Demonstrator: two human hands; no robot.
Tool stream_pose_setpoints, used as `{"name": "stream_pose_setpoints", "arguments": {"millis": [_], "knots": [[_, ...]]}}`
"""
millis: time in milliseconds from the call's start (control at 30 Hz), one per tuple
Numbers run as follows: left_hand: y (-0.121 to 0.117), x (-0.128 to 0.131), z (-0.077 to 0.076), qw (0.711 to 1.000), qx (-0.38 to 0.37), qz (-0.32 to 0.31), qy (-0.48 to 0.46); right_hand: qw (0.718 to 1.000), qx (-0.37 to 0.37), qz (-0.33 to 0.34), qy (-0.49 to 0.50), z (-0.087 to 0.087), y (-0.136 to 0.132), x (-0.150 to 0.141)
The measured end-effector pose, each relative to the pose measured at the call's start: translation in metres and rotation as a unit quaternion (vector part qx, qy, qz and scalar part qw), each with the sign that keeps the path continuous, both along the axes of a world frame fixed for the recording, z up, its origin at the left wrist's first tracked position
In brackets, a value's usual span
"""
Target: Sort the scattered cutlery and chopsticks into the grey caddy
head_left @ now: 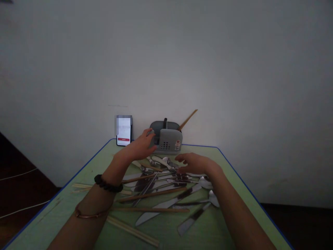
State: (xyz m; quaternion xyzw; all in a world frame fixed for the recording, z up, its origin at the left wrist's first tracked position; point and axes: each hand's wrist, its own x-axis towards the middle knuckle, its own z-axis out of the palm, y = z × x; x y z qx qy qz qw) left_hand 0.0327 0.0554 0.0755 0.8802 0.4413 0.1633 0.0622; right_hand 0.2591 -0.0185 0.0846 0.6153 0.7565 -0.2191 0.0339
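cutlery point(170, 202) lies jumbled on our green table point(208, 231), before a grey caddy point(170, 136) with chopsticks point(188, 119) leaning out. our left hand point(142, 145) is at the caddy's left end, fingers spread wide; we cannot tell if they touch it. our right hand point(194, 164) hovers over the pile, fingers curved, parted.

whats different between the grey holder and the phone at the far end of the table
The grey holder is wide and open-topped, while the phone is a narrow, flat slab. The holder has a pierced front with a sticker; the phone shows a lit screen. Sticks slant up from the holder, and none rise from the phone. Both stand at the table's far end, near the wall.
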Motion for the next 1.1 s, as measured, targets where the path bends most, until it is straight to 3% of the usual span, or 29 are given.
{"name": "stream_pose_setpoints", "arguments": {"millis": [167,433,1100], "knots": [[0.000,-0.003,0.000,1.000,-0.016,-0.005,0.022,0.998,-0.027,0.022,-0.045,-0.013,0.005,-0.017],[-0.009,-0.002,0.008,0.993,-0.074,0.015,0.091,0.995,0.001,0.044,-0.091,-0.032,0.011,-0.025],[-0.008,-0.007,0.008,0.991,-0.102,0.005,0.085,0.994,-0.020,-0.003,-0.104,-0.028,0.019,-0.001]]}}
